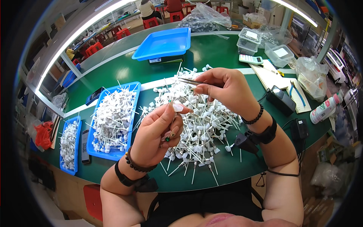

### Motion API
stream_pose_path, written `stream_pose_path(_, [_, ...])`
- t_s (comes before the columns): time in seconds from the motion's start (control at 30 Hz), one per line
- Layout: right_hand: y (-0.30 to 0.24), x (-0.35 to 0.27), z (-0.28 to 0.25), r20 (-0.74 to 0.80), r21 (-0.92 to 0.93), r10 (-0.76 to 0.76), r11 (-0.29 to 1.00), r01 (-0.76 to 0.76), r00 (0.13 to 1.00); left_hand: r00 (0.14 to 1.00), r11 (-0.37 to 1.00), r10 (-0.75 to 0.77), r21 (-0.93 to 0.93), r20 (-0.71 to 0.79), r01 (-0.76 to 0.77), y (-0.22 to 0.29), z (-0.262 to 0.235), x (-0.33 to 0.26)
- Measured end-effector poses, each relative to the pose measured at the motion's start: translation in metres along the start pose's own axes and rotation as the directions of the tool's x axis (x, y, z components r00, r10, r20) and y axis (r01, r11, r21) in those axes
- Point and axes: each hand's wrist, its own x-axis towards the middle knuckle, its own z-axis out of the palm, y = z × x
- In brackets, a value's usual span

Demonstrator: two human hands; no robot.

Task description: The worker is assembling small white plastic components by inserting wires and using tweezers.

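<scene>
My left hand (160,126) is closed over the near side of the pile, pinching a small white plastic piece (177,108) between thumb and forefinger. Whether a stem hangs from it inside the hand is hard to tell. Above and to the right, my right hand (228,89) grips metal tweezers (192,81), whose tips point left, apart from the white piece. Beneath both hands spreads a big heap of white-headed parts with thin stems (200,134). More such parts fill a blue tray (107,154) and a smaller blue tray (78,153) on the left.
Farther back stands another blue tray (162,43). A phone (85,147) lies between the left trays. On the right are a calculator (250,59), clear plastic boxes (248,39), a notebook (269,79), blue-handled pliers (297,91), a black box (280,101) and a bottle (325,109).
</scene>
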Motion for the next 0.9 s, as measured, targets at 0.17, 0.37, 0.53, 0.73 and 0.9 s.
stream_pose_path(0.17, [0.0003,0.0012,-0.0012,0.009,0.003,0.003,1.0,-0.003,1.0,1.0,1.0,-0.002,0.006,-0.007,0.002,-0.0001,-0.0006,0.0004])
stream_pose_path(0.37, [0.0004,0.0012,-0.0016,0.015,-0.002,0.008,1.0,-0.008,1.0,1.0,1.0,-0.013,-0.008,-0.001,0.013,-0.0007,-0.0007,0.0007])
stream_pose_path(0.53, [-0.0022,0.0004,-0.0008,0.021,0.003,0.027,1.0,-0.027,0.999,1.0,1.0,-0.006,-0.019,0.021,0.006,-0.002,-0.002,0.0005])
stream_pose_path(0.73, [-0.0021,0.0002,-0.0013,0.028,-0.024,0.032,0.999,-0.032,0.999,1.0,1.0,-0.011,-0.007,-0.004,0.011,-0.0024,-0.0004,-0.0003])
stream_pose_path(0.9, [0.0004,0.0011,-0.0018,0.035,-0.027,0.008,1.0,-0.007,0.999,1.0,1.0,-0.011,-0.009,-0.003,0.011,-0.002,-0.0003,-0.0007])
